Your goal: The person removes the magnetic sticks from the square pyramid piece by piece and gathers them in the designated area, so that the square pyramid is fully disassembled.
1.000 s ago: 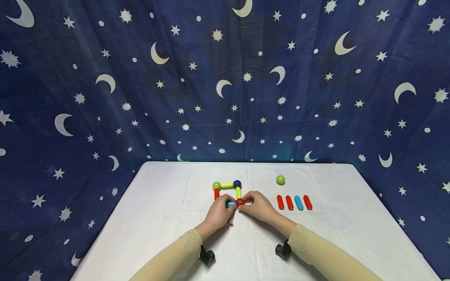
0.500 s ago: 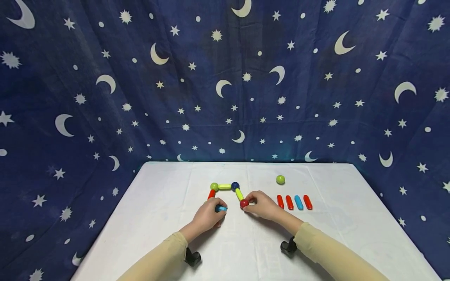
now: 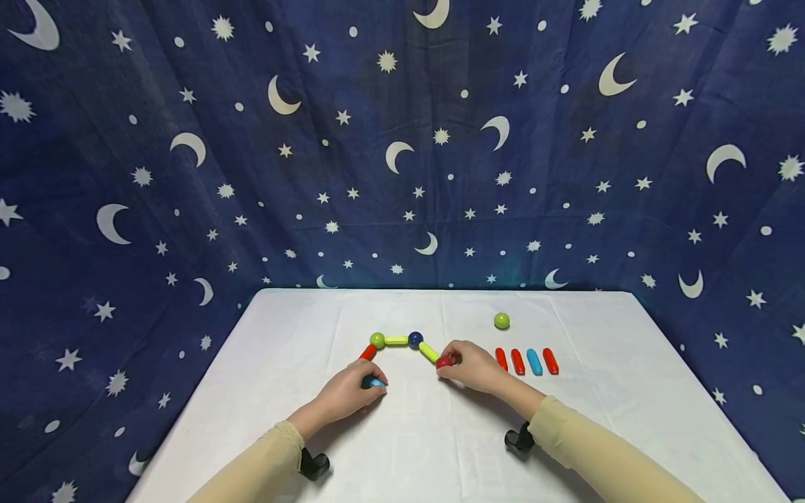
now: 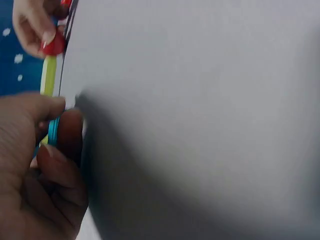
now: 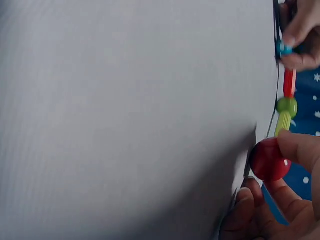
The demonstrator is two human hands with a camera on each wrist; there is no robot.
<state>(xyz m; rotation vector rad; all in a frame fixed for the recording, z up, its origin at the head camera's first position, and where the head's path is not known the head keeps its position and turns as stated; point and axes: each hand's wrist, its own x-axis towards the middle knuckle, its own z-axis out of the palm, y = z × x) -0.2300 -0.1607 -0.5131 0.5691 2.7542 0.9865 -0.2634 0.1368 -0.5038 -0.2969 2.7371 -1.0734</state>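
Hung behind and to both sides, dark blue cloth (image 3: pixel 465 168) printed with pale moons and stars; below, a white-covered table (image 3: pixel 402 454). Near its middle, a bent chain: red rod (image 3: pixel 368 351), green ball (image 3: pixel 377 340), yellow rod (image 3: pixel 396 341), dark blue ball (image 3: pixel 416 339), second yellow rod (image 3: pixel 428 351), red ball (image 5: pixel 270 160). At one end, left hand (image 3: pixel 342 392) with fingertips pinching a blue rod (image 3: pixel 375 381); join to the red rod hidden, too covered to tell whether touching. At the other end, right hand (image 3: pixel 470 365) with thumb and finger gripping the red ball. For working both ends well, probably best to go slowly and evenly, low along the cloth, without twisting, so as not to pull a joint apart. Mind the right side: just beside the right hand, a row of three loose red rods (image 3: pixel 518 362) and one loose blue rod (image 3: pixel 534 362), with a loose green ball (image 3: pixel 501 321) farther back. More room leftward and toward the near side; far table edge well behind the chain.
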